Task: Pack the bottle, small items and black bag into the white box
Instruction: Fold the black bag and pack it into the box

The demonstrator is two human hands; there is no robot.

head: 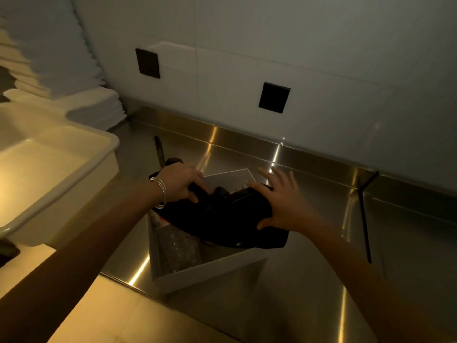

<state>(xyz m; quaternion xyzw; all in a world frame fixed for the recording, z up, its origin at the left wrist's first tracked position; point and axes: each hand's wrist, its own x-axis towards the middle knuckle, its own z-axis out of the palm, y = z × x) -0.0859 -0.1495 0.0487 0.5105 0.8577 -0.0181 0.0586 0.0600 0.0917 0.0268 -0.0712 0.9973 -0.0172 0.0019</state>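
The white box [210, 271] stands on the steel counter, turned with one corner toward me. A black bag [222, 219] lies across its top and spills over the right rim. My left hand [180, 181], with thin bangles at the wrist, grips the bag's left end. On the bag's right end lies my right hand [284, 201], thumb under the edge and fingers spread on top. Under the bag, a clear plastic bottle [178, 246] with a red part near its neck lies along the box's left side. Small items are hidden from me.
A large cream tray [74, 154] sits at the left on the counter, with a tall stack of white trays [61, 70] behind it. A black strap [159, 152] lies behind the box. A dark thin rod [364, 214] leans at the right. The white wall carries two black squares [274, 97].
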